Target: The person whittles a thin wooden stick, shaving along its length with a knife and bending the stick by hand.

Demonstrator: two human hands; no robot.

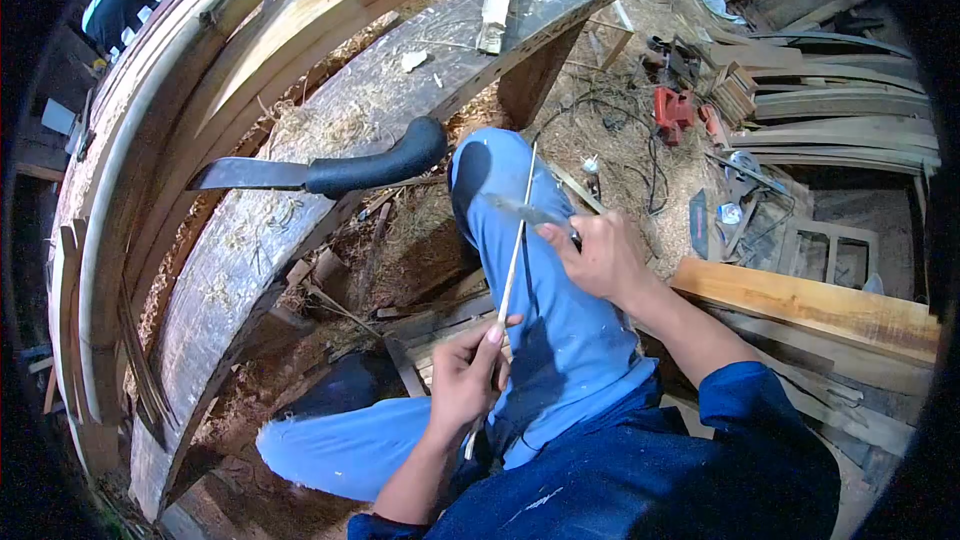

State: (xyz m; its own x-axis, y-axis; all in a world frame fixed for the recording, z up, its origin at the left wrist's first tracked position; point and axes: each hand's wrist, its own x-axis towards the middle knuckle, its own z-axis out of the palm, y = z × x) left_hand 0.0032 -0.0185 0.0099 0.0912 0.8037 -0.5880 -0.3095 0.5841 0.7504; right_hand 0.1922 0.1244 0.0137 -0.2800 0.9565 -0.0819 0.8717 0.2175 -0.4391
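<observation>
Right over the blue-jeaned knee [492,155], the left hand [465,370] pinches a thin pale wooden strip [511,280], probably just to steady it against the grey metal-bladed knife [544,215] clamped in the right hand [606,256].

I get one head view, facing forward and down over the legs [570,330]. Left hand [465,372] and right hand [605,255] near, floor [585,80] farther off.

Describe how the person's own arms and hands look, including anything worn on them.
The left hand and right hand are bare, with no gloves or watch showing. The dark blue right sleeve leaves the forearm bare; the left sleeve, also dark blue, shows only partly.
</observation>
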